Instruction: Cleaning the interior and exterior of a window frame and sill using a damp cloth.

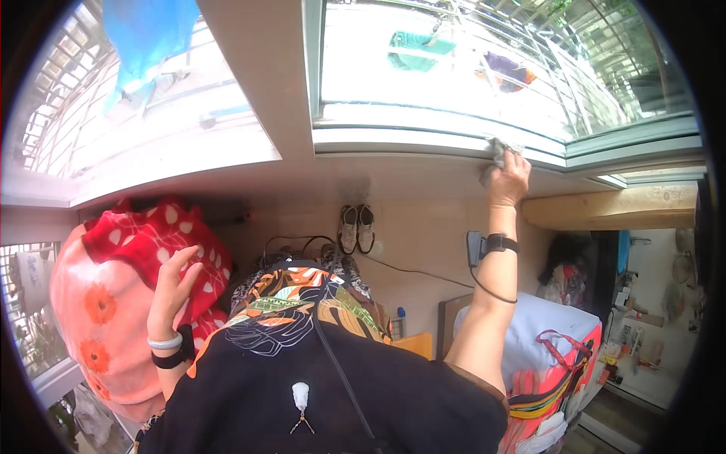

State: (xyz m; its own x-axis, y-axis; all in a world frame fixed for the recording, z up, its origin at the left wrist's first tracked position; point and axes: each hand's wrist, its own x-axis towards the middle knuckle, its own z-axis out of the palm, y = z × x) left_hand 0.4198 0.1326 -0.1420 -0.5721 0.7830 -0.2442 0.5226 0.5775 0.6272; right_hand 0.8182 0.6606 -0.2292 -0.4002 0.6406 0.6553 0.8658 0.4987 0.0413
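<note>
My right hand (510,179) reaches far forward and grips a crumpled grey cloth (502,152). The cloth lies against the lower rail of the white window frame (408,139), near its right corner. A strapped device with a cable sits on my right forearm. On the left, my left hand (176,286) is raised with fingers apart and nothing in it. Just beyond it is a red fleece blanket (153,230) with pale leaf shapes, draped over a pink cover (108,318) with orange flowers. Whether the left hand touches the blanket I cannot tell.
A pair of sneakers (357,230) stands on the floor by the wall, with a cable (417,270) running nearby. A wooden beam (612,207) juts out at the right. Below it are a pale blue-topped bundle (544,318) and a cluttered shelf area. Metal bars (567,102) stand outside the window.
</note>
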